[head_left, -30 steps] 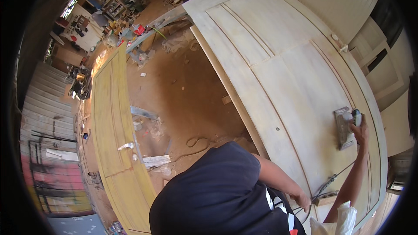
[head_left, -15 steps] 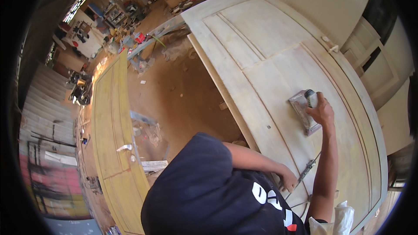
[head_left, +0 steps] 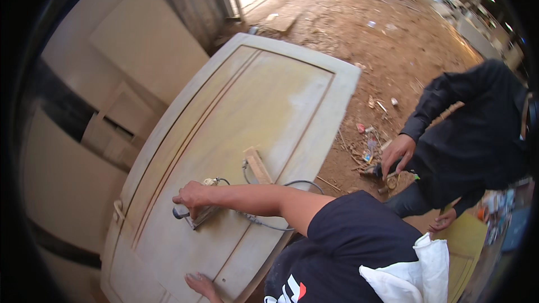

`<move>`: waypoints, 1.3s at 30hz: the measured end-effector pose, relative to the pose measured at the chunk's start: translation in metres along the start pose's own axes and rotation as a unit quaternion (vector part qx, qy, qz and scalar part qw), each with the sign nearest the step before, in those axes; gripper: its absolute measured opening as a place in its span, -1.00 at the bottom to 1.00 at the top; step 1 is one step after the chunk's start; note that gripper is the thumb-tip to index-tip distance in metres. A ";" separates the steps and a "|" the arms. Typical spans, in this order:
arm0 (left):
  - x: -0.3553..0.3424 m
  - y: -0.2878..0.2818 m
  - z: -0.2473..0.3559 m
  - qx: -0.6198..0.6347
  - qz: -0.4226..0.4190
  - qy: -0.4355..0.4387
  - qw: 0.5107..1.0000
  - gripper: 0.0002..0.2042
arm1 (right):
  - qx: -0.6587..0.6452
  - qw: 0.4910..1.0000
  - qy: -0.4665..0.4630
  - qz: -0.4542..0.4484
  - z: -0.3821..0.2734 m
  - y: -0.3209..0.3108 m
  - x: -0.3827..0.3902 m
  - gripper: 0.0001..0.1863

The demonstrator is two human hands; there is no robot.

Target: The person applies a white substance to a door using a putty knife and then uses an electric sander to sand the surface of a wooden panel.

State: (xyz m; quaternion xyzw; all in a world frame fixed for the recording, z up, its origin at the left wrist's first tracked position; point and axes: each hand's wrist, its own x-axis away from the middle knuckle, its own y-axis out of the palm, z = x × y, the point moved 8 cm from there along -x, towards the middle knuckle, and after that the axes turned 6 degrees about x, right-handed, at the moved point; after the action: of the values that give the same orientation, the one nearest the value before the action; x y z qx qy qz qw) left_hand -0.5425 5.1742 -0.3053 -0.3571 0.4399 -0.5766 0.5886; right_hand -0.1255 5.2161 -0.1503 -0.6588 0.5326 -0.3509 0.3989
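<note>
My right hand (head_left: 193,196) is closed round the dark rounded handle of a power sander (head_left: 203,216). The sander's flat rectangular base rests on a large panelled door (head_left: 185,258), whose pale surface has yellowish patches and reddish-brown grooves. Under my right forearm a grey cord (head_left: 269,225) loops across the door. Nearer to me, my left hand (head_left: 202,286) lies on the door with fingers stretched out, holding nothing. A wooden block (head_left: 258,165) sits on the door beyond my forearm.
To the right stands a person in dark clothes (head_left: 477,129), one hand (head_left: 398,154) hanging near the door. Large boards (head_left: 151,39) lean along the left side. Litter (head_left: 370,140) lies on the dirt floor (head_left: 331,33). A yellow panel (head_left: 469,241) shows at lower right.
The view has swung round to the door's other end, bringing the other person into sight. My left hand, earlier beside the cord, now lies on the door. My right hand still grips the sander.
</note>
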 end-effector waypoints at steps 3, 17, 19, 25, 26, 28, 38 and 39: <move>-0.026 -0.019 -0.071 -0.120 0.151 0.051 0.980 -0.41 | -0.013 0.998 0.033 0.052 0.010 -0.020 0.016 -0.26; -0.069 -0.042 -0.063 -0.097 0.046 -0.127 0.986 -0.31 | 0.077 0.993 0.092 -0.014 -0.008 -0.011 0.005 -0.14; -0.059 -0.037 -0.087 -0.072 0.068 -0.138 0.985 -0.31 | 0.074 0.993 0.070 -0.065 -0.058 0.010 -0.017 -0.17; -0.047 -0.051 -0.012 -0.085 0.035 -0.170 0.981 -0.30 | 0.084 0.994 -0.002 -0.069 -0.082 0.004 -0.023 -0.19; -0.048 -0.049 -0.011 -0.083 0.040 -0.169 0.981 -0.30 | 0.089 0.994 -0.023 -0.063 -0.092 0.009 -0.028 -0.18; -0.050 -0.042 -0.006 -0.081 0.047 -0.161 0.983 -0.31 | 0.098 0.992 -0.051 -0.060 -0.108 0.016 -0.034 -0.18; 0.025 -0.039 0.041 -0.024 0.041 -0.119 0.992 -0.30 | 0.108 0.981 -0.123 -0.101 -0.134 0.026 -0.028 -0.23; 0.062 -0.038 0.051 -0.074 0.081 -0.132 0.985 -0.28 | 0.108 0.981 -0.131 -0.097 -0.130 0.026 -0.022 -0.23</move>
State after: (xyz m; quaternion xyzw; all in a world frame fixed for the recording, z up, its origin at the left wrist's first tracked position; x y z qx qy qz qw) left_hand -0.5118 5.1055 -0.2580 -0.4363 0.4273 -0.4406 0.6580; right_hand -0.2558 5.2148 -0.1176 -0.7009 0.3684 -0.3537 0.4980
